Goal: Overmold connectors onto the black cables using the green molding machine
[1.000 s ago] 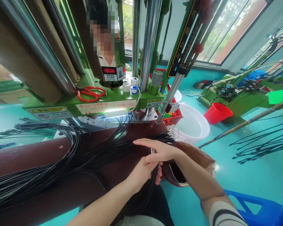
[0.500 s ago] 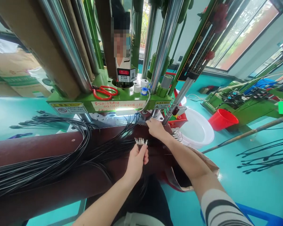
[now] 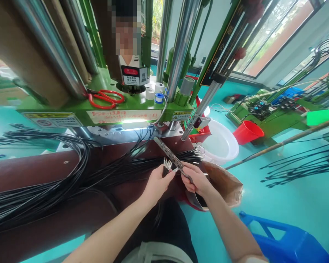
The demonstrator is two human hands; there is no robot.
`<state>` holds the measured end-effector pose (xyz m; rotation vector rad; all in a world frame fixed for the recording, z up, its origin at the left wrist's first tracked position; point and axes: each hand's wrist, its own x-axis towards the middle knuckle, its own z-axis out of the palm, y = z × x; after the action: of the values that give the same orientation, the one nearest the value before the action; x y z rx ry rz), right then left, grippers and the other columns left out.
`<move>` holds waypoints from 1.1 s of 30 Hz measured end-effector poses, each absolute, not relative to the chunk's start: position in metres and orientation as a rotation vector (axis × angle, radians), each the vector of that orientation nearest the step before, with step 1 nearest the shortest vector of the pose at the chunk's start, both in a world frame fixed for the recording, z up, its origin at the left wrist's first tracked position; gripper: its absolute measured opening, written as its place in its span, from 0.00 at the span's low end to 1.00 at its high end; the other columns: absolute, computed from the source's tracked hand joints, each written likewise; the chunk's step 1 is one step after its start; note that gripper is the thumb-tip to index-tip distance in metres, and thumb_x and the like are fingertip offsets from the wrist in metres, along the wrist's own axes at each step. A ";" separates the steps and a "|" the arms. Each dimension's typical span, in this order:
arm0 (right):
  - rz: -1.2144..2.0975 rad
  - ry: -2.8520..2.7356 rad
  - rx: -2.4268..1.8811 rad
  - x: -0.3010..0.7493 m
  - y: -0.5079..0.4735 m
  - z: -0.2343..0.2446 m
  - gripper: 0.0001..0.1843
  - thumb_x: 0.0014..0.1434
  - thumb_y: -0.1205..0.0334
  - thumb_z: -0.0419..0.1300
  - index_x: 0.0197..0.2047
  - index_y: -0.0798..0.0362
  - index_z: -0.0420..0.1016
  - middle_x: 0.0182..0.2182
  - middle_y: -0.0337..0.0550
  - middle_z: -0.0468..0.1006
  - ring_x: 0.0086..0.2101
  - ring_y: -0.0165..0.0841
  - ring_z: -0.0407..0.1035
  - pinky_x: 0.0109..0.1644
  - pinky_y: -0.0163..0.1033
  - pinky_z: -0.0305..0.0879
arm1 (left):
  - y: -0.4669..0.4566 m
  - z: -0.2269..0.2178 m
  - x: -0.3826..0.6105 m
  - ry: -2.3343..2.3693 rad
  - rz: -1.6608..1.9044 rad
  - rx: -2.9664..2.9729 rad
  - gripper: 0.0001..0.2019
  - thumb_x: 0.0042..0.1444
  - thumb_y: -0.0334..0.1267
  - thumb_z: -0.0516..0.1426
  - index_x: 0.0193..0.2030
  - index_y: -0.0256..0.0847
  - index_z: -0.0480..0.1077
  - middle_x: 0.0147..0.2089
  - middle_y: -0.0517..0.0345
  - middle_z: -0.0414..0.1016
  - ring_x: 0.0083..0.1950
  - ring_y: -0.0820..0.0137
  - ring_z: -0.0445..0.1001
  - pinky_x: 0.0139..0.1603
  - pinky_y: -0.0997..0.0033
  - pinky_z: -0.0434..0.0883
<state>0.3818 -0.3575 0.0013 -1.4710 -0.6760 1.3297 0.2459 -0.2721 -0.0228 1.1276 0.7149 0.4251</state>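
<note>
My left hand (image 3: 157, 184) is closed around a bunch of black cables with bare metal ends (image 3: 167, 165) that point upward. Its thumb and finger pinch one silvery end beside the bar. In my right hand (image 3: 199, 179) is a slotted metal bar (image 3: 167, 151), gripped by its handle and slanting up to the left toward the press. The bar passes just right of the bunched metal ends. Behind both hands, more black cables (image 3: 190, 156) lie across the brown bench (image 3: 41, 160), their metal tips at its right end.
A green press (image 3: 104, 115) stands ahead, carrying red-handled scissors (image 3: 106, 99) and white tape rolls (image 3: 150, 94). Coiled cables (image 3: 80, 146) cover the left of the bench. To the right are a paper-lined bin (image 3: 231, 184), a white tub (image 3: 227, 144) and a blue stool (image 3: 282, 237). A person stands behind the press.
My right hand has come back from the press bed to beside my left hand, with the slotted metal bar now in it. The view has shifted rightward.
</note>
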 end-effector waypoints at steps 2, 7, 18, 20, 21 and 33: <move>1.263 -0.549 -1.358 0.374 -0.362 -0.007 0.30 0.56 0.48 0.51 0.58 0.55 0.58 0.14 0.27 0.59 0.09 0.20 0.44 0.10 0.26 0.42 | -0.274 -0.022 0.251 0.702 0.400 1.243 0.11 0.47 0.43 0.57 0.27 0.39 0.61 0.17 0.70 0.54 0.16 0.82 0.49 0.16 0.79 0.49; 1.187 -0.502 -1.291 0.373 -0.361 -0.016 0.28 0.58 0.49 0.51 0.58 0.55 0.60 0.13 0.28 0.61 0.09 0.20 0.47 0.09 0.26 0.44 | -0.277 -0.018 0.258 0.684 0.403 1.409 0.09 0.47 0.42 0.56 0.26 0.39 0.63 0.16 0.69 0.56 0.17 0.80 0.52 0.19 0.77 0.53; 1.012 -0.605 -1.454 0.360 -0.365 -0.014 0.27 0.58 0.52 0.53 0.58 0.55 0.62 0.12 0.27 0.58 0.11 0.19 0.46 0.11 0.26 0.44 | -0.279 -0.023 0.257 0.720 0.371 1.400 0.10 0.49 0.44 0.55 0.27 0.39 0.61 0.17 0.69 0.56 0.16 0.80 0.52 0.17 0.79 0.52; 1.029 -0.576 -1.420 0.360 -0.365 -0.014 0.26 0.58 0.53 0.53 0.57 0.55 0.63 0.12 0.28 0.58 0.10 0.19 0.45 0.11 0.26 0.42 | -0.278 -0.019 0.255 0.726 0.412 1.339 0.12 0.51 0.46 0.54 0.27 0.39 0.60 0.18 0.68 0.57 0.17 0.80 0.55 0.17 0.79 0.55; 1.035 -0.555 -1.397 0.361 -0.365 -0.014 0.25 0.58 0.53 0.53 0.56 0.55 0.63 0.12 0.28 0.58 0.10 0.19 0.45 0.11 0.27 0.41 | -0.277 -0.017 0.254 0.733 0.455 1.294 0.13 0.52 0.47 0.53 0.27 0.39 0.60 0.19 0.68 0.57 0.18 0.79 0.56 0.18 0.79 0.56; 1.095 -0.518 -1.322 0.366 -0.368 -0.015 0.25 0.57 0.53 0.54 0.56 0.54 0.63 0.13 0.28 0.59 0.10 0.19 0.46 0.11 0.26 0.44 | -0.273 -0.022 0.260 0.785 0.412 1.292 0.11 0.49 0.43 0.56 0.26 0.40 0.58 0.16 0.72 0.49 0.15 0.83 0.46 0.15 0.80 0.45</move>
<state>0.3663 -0.3680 -0.0154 -1.3219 -0.5180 1.0952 0.2600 -0.2731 -0.0219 1.2924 0.7846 0.4123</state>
